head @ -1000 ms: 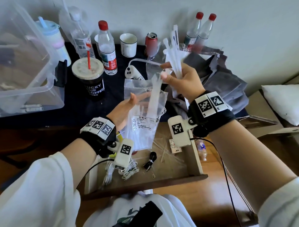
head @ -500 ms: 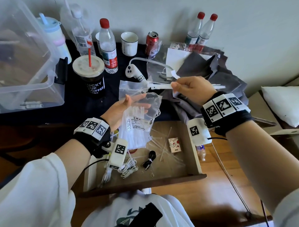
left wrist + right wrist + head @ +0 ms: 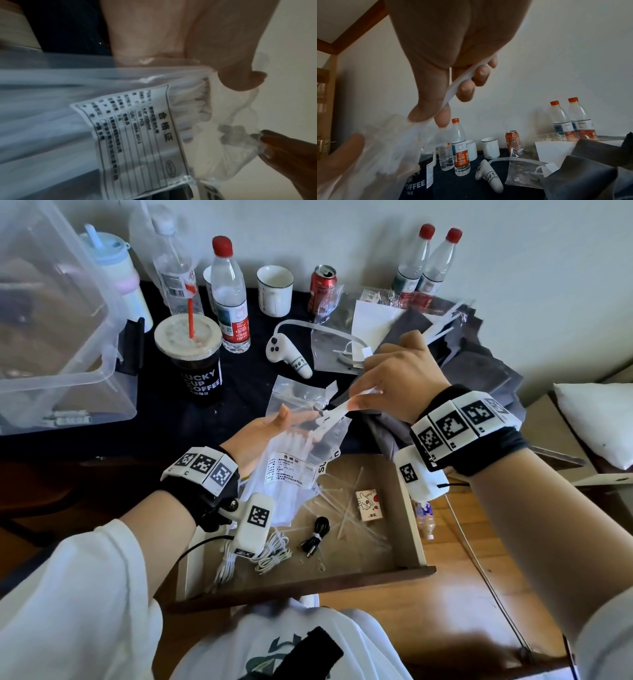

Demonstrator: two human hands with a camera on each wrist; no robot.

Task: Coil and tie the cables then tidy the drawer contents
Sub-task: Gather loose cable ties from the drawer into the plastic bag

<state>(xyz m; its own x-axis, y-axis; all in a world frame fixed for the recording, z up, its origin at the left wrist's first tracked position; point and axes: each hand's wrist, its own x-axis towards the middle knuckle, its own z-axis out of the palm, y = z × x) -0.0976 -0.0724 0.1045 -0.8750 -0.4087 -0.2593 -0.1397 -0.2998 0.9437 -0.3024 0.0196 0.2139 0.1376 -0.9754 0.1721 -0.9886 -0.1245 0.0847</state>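
Right hand (image 3: 394,378), ties (image 3: 334,416) now lower

Left hand (image 3: 260,436) palm-up, fingers apparently relaxed, half hidden; right hand (image 3: 397,378) raised, thumb and fingers pinched together.

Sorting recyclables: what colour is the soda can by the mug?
The soda can is red, clearest in the head view.

White sleeves (image 3: 85,594), black wristbands (image 3: 202,494) bearing square coded tags, and white, apparently cabled, wrist cameras (image 3: 255,523).
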